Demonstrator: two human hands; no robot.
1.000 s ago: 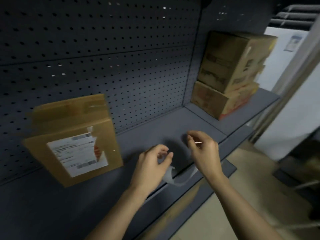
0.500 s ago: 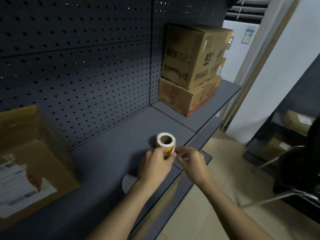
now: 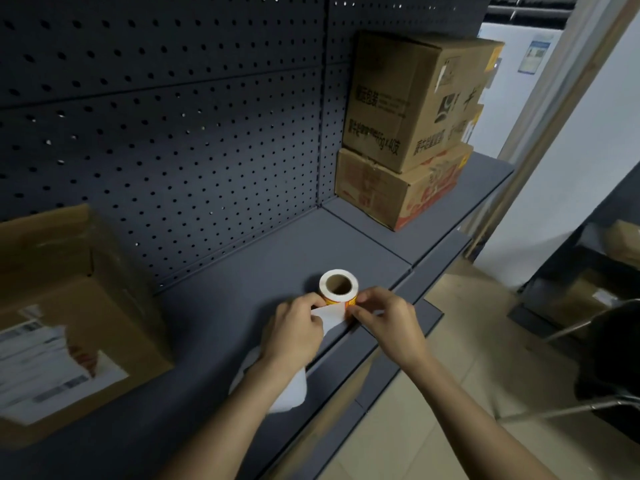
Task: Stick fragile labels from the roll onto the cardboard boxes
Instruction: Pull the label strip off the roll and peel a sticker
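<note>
Grey shelf [image 3: 242, 271] carries the label roll [image 3: 338, 285] on end at its front edge, axis vertical, just beyond both hands: left hand [image 3: 294, 330] pinches the white liner tail [image 3: 330, 315], right hand [image 3: 388, 323] pinches the roll's near side, and the nearest cardboard box [image 3: 86, 306] lies well left.

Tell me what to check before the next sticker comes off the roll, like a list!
1. Label roll stands on the shelf, close to both hands: ok.
2. Left hand pinches the white backing strip: ok.
3. Right hand pinches at the roll's orange side: ok.
4. Sticker corner lifted: cannot tell, the fingers hide it.
5. Cardboard box waits at the left on the same shelf: ok.
6. Loose backing tail curls under the left wrist at the shelf's front edge: not ok, it might snag.
</note>
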